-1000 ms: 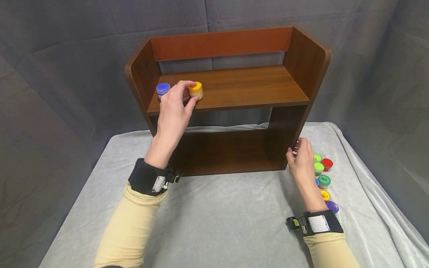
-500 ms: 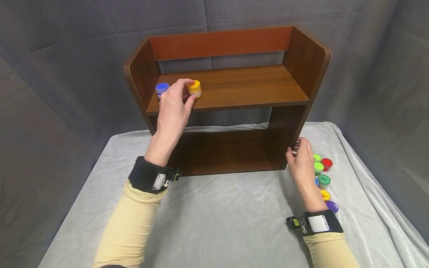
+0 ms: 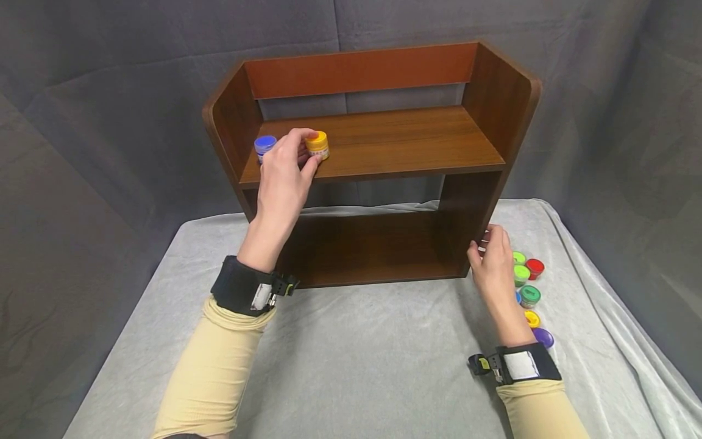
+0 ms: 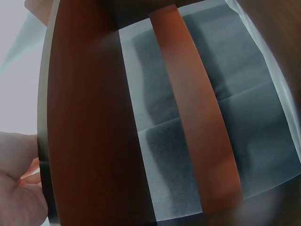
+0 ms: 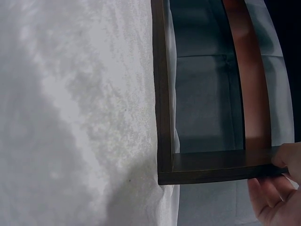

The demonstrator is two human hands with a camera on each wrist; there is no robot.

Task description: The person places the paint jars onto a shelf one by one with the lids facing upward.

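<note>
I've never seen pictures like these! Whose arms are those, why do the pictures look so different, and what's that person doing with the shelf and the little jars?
No robot here, just a person. The widest picture comes from a camera on the person's head, looking forward and down. The other two come from cameras on the wrists, so there the brown shelf looks tipped sideways.

The left hand pinches a yellow jar at the front of the upper board, next to a blue jar. The right hand grips the shelf's right side panel. Below, on the pale cloth, more colourful jars sit near that hand: green, red, yellow, purple and a partly hidden blue one.
</note>
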